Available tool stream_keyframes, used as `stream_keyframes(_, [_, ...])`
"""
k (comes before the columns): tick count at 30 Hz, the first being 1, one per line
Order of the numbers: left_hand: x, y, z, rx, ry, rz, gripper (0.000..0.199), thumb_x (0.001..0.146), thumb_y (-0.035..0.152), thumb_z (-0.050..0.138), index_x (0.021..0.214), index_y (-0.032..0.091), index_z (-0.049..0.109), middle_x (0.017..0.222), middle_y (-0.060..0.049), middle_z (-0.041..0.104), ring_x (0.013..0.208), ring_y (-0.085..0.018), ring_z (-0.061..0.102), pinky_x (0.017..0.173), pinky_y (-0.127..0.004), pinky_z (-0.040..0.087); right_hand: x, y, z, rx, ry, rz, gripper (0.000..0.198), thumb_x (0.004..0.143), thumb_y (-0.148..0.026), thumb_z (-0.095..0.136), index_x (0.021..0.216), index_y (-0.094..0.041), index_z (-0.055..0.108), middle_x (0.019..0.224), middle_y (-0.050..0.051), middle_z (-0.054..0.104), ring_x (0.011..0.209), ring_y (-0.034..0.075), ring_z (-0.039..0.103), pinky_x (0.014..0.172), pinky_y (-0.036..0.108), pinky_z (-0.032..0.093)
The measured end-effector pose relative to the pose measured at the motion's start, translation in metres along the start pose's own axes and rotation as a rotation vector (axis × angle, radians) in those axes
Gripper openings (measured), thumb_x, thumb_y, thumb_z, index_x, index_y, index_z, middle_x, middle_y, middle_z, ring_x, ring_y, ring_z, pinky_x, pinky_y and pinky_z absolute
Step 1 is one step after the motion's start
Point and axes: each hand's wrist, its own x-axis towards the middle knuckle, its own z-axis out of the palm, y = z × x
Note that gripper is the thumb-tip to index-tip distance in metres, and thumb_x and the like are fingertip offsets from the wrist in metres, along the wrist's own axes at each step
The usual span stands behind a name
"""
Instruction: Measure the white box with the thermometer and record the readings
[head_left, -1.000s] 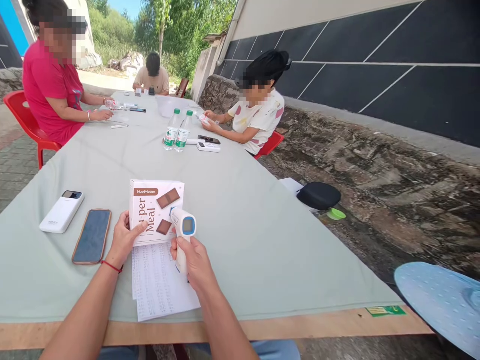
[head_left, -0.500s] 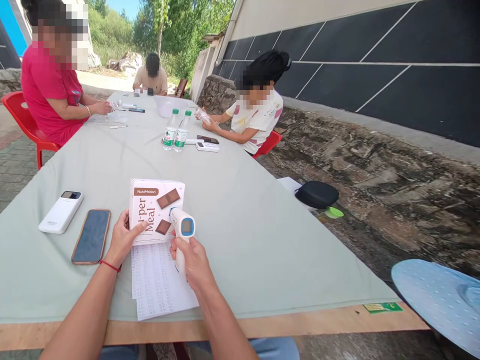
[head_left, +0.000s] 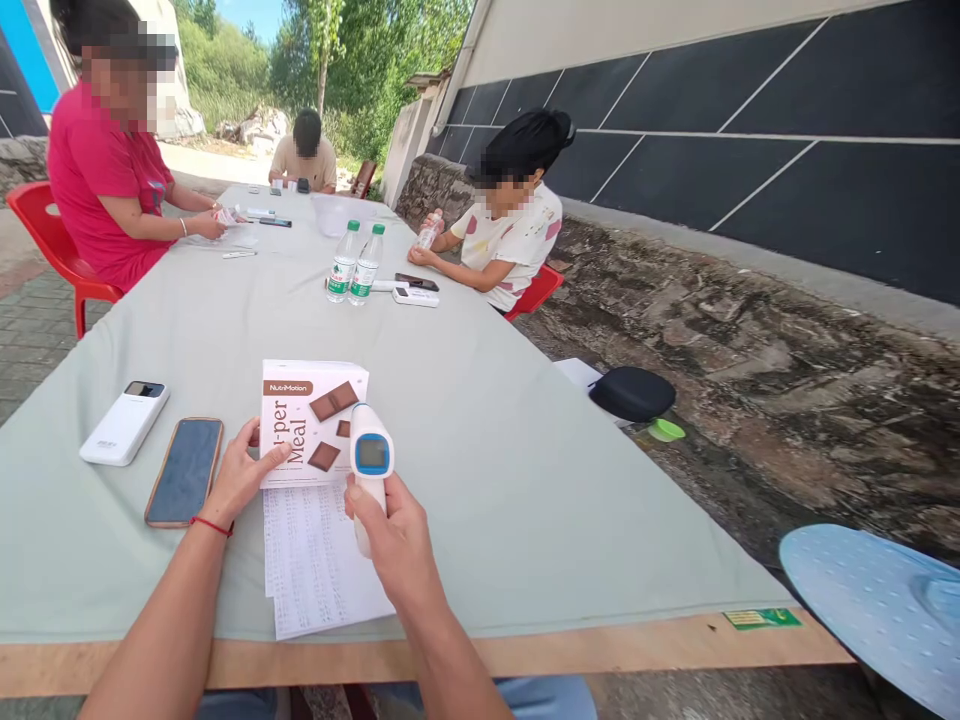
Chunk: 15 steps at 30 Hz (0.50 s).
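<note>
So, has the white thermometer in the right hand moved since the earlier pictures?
Yes: the thermometer has turned, its front end swinging right, farther from the unmoved phone.

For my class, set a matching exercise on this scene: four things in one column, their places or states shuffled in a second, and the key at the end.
Column 1
1. NutriMotion box
2. Gun-shaped device
3. Brown-edged phone
4. Two bottles

Column 2
A. Standing upright, with green caps
B. Held in the person's right hand
C. Lying flat on the pale cloth
D. Held in the person's left hand, thumb on its front

Pairs: 1-D, 2-B, 3-C, 4-A
</note>
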Motion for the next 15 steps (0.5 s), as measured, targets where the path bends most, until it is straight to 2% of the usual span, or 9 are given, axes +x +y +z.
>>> stream_keyframes(6, [0.002, -0.014, 0.003, -0.155, 0.043, -0.038, 0.062, 0.068, 0.051, 0.073, 0.116, 0.015, 0.058, 0.114, -0.012, 0.065, 0.106, -0.028, 0.058, 0.090, -0.040, 0.045, -0.017, -0.027, -0.002, 0.013, 0.042, -0.039, 0.031, 0.076, -0.047, 0.063, 0.090, -0.020, 0.066, 0.068, 0.001, 0.058, 0.064, 0.016, 0.051, 0.060, 0.027, 0.044])
stream_keyframes(11, [0.009, -0.024, 0.004, -0.238, 0.231, 0.089, 0.057, 0.070, 0.045, 0.073, 0.117, 0.018, 0.057, 0.116, -0.010, 0.063, 0.111, -0.026, 0.057, 0.095, -0.041, 0.044, -0.026, -0.030, -0.010, 0.056, 0.048, -0.065, 0.025, 0.076, -0.045, 0.064, 0.082, -0.020, 0.065, 0.069, 0.001, 0.057, 0.063, 0.015, 0.048, 0.054, 0.025, 0.042])
stream_keyframes(15, [0.014, -0.024, 0.002, -0.287, 0.327, 0.139, 0.057, 0.071, 0.042, 0.073, 0.120, 0.020, 0.053, 0.119, -0.010, 0.063, 0.111, -0.024, 0.058, 0.095, -0.038, 0.046, -0.029, -0.031, -0.017, 0.105, 0.034, -0.077, 0.024, 0.077, -0.043, 0.065, 0.084, -0.019, 0.064, 0.071, 0.002, 0.058, 0.063, 0.015, 0.048, 0.054, 0.025, 0.042])
